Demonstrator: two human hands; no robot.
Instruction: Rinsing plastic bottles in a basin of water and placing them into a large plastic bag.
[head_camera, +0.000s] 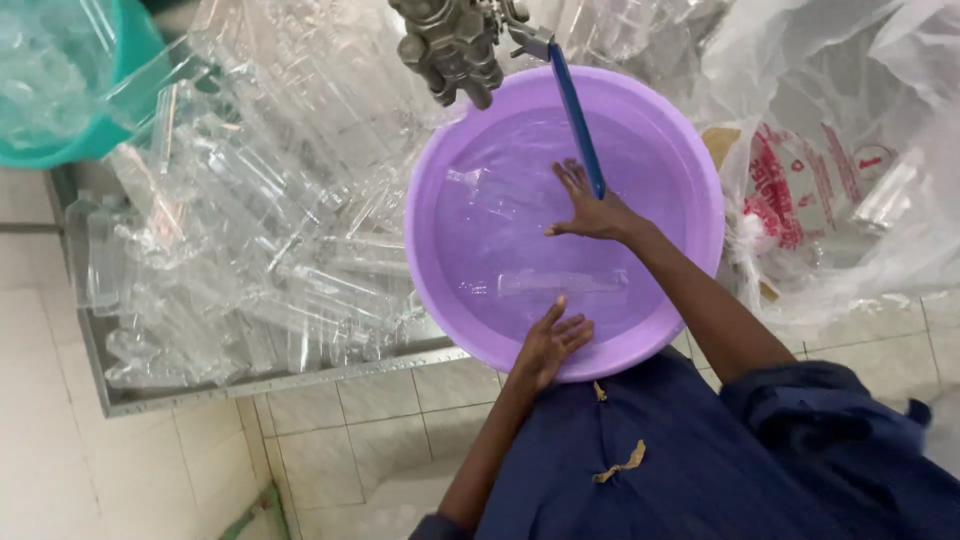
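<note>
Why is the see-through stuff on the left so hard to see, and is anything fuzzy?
In the head view, the clear glass tubes in the metal tray throw back pale glare and run together. The purple basin is lit evenly, and its water shows soft ripples. The left hand and right hand look slightly soft. The valve at the top is close and a little blurred.

Lab washing area: steel tray (270, 385) heaped with clear glassware (250, 220), metal tap (450, 45) over purple basin (440, 290) of water, tiled worktop (330, 440).
</note>
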